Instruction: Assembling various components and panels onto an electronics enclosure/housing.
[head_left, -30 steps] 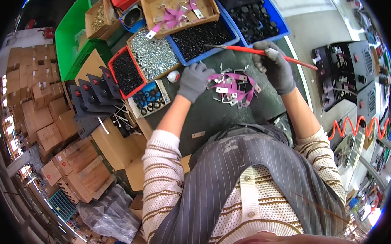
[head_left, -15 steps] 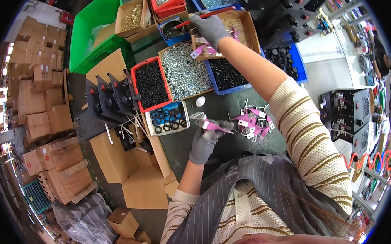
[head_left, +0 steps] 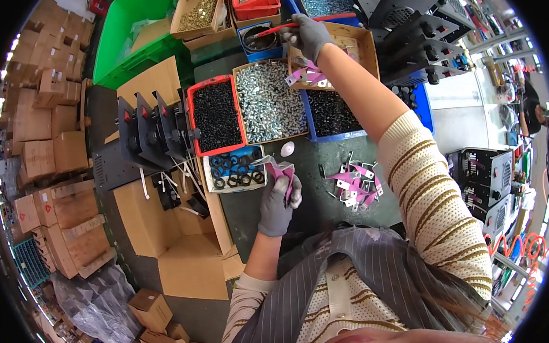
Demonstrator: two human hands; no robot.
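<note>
My gloved left hand (head_left: 276,209) is closed around a bent metal bracket (head_left: 279,170) with pink faces, held over the dark tabletop. My gloved right hand (head_left: 311,37) grips a thin red-handled brush (head_left: 275,30) at the far side. The brush's far end reaches into a round dark pot (head_left: 269,42) inside a blue bin. Beneath that hand is a cardboard tray (head_left: 368,54) with more pink and silver brackets. A loose pile of similar brackets (head_left: 356,185) lies on the table, right of my left hand.
Small black parts fill a red bin (head_left: 216,116) and a blue bin (head_left: 332,111); silver fittings (head_left: 268,101) lie between them. A white tray (head_left: 234,169) holds black rings. Nearby sits a white round piece (head_left: 287,149). Black panels (head_left: 141,131) stand left, above an opened carton (head_left: 193,267).
My left hand has turned the bracket from lying sideways to a more upright tilt. My right hand keeps the brush at the pot. The whole view has shifted slightly.
</note>
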